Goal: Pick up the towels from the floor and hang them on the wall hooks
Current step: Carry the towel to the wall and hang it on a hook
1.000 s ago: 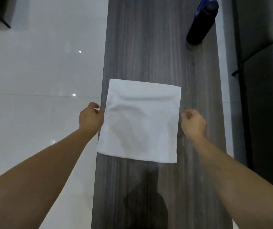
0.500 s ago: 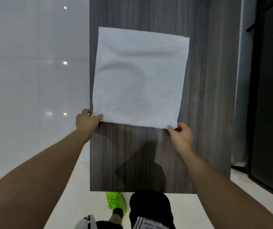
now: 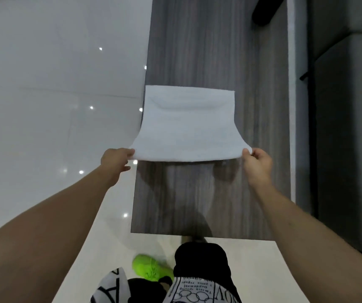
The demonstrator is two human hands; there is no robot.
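We had the white towel pinched by its near corners, left hand and right hand, mid-frame, so the pickup step looked underway and carrying it to a hook probably came next.

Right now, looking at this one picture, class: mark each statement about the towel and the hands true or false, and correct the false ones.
1. Both hands hold the white towel. True.
2. The left hand grips the towel's far edge. False: it pinches the near left corner.
3. The right hand pinches the near right corner. True.
4. The towel is crumpled into a ball. False: it is spread out flat.
5. A green shoe shows below the dark wood-grain surface. True.
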